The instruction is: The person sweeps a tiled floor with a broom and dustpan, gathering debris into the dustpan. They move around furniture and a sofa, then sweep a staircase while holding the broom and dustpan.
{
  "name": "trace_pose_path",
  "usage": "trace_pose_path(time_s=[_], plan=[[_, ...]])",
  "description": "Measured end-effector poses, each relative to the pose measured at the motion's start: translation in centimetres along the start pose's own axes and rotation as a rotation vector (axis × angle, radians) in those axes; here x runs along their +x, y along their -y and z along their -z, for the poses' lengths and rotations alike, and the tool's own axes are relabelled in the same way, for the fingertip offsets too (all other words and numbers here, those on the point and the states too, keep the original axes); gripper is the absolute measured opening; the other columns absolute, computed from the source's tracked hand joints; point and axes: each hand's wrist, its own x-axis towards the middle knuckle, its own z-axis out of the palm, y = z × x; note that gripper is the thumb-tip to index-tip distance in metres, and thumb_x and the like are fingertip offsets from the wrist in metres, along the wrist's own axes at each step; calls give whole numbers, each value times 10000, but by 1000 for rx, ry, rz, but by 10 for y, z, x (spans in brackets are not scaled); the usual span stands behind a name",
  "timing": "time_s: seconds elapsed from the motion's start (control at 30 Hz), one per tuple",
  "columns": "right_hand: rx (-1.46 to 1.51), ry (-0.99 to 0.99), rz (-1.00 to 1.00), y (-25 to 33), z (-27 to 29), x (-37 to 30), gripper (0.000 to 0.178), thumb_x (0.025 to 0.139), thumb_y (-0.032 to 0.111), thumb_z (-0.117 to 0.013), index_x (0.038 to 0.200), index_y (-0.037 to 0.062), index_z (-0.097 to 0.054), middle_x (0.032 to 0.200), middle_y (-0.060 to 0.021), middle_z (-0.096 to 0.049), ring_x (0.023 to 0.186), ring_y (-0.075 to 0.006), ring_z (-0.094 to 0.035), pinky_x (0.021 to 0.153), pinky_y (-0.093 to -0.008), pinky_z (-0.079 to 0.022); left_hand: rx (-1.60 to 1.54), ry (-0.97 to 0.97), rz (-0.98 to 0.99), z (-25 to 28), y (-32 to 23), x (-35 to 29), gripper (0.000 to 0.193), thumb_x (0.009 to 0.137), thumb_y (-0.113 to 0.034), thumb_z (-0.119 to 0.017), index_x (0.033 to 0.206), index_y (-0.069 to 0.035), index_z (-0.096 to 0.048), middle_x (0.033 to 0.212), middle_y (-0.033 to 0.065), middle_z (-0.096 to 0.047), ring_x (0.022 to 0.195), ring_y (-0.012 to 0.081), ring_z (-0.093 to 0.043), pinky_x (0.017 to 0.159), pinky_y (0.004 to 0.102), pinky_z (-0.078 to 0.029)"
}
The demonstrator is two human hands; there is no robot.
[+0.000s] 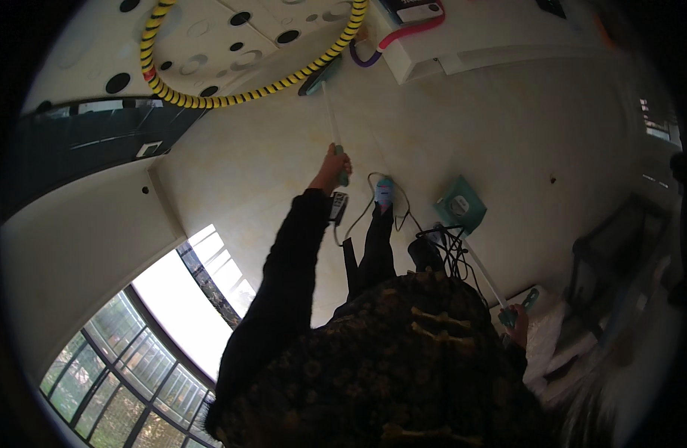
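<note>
Both hands clenched: left hand (330, 166) gripped long white green-handled broom (330, 112), axis running ahead; right hand (518, 328) held green dustpan (460, 205) handle.

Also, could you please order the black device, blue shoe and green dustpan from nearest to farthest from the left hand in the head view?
1. Black device, just below the left hand.
2. Blue shoe, to its right.
3. Green dustpan, farther right.

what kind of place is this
Probably an indoor room with a play corner: a pale tiled floor, white panels with round holes ringed by a yellow-black hoop, and big gridded windows.
</note>
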Motion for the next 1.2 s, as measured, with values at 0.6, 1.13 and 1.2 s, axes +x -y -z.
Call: trace_pose_path(time_s=[0.6,1.13,1.2], plan=[[289,-262,-351,-61,29,-8,157,825,161,-526,770,31,-457,751,-77,-433,673,-217,-469,599,-379,-347,251,-49,187,-2,57,-141,652,711,42,-483,1303,-156,-297,606,12,-425,432,94,-396,365,226,-339],[450,-453,-224,-139,63,0,129,759,147,-578,729,40,-512,676,-57,-516,591,-212,-556,586,-337,-458,1118,704,-756,-160,143,9,125,717,45,-509,781,-40,-443,652,35,-443,634,115,-467,573,265,-429],[476,-483,-256,-148,66,5,127,754,140,-577,725,33,-515,653,-57,-516,570,-211,-551,578,-326,-460,1050,763,-658,-202,172,-5,136,710,39,-521,762,-49,-431,652,16,-432,608,122,-453,550,261,-414]])
